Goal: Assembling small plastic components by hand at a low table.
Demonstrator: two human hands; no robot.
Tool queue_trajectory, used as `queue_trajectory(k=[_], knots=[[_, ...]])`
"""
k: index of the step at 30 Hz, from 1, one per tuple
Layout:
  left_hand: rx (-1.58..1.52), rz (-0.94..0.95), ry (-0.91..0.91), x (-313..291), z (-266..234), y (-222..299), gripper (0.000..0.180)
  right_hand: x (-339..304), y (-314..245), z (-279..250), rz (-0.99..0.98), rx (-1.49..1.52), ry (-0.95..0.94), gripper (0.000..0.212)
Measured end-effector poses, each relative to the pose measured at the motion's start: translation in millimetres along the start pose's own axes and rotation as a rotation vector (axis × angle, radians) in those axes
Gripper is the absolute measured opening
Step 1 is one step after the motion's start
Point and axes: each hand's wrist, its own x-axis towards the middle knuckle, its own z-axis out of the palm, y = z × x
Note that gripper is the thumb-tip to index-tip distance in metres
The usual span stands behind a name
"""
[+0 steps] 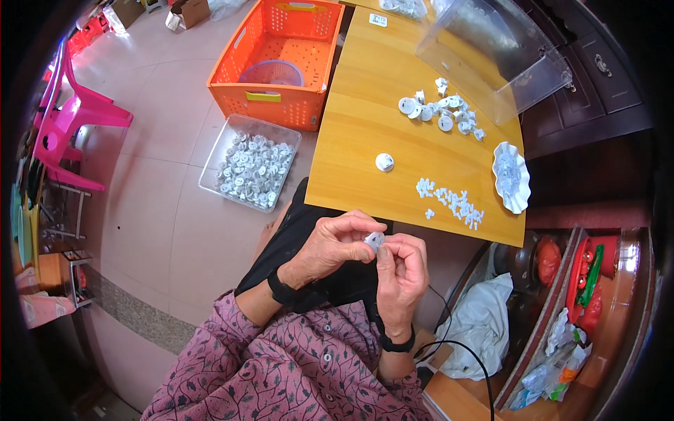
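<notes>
1. Left hand (337,245) and right hand (401,270) both pinch one small white plastic part (374,241) between fingertips, near the wooden table (365,119) edge.
2. Similar round parts (441,111) lie far right.

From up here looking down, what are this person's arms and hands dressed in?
Both hands are bare, with no gloves. The left hand and right hand each carry a black band at the wrist. The sleeves are mauve-pink fabric printed with dark leafy vines, pushed back from the forearms, with small pale buttons down the shirt front.
</notes>
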Motion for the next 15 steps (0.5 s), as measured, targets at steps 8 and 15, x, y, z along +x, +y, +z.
queue_trajectory(k=[8,15], knots=[[0.009,-0.001,0.035,-6.7,0.9,9.6,0.038,-1.0,-1.7,3.7,0.026,0.001,-0.027,0.008],[-0.009,0.082,0.267,-11.2,-32.2,40.8,0.033,16.2,25.7,-12.1,-0.096,-0.405,0.137,0.007]])
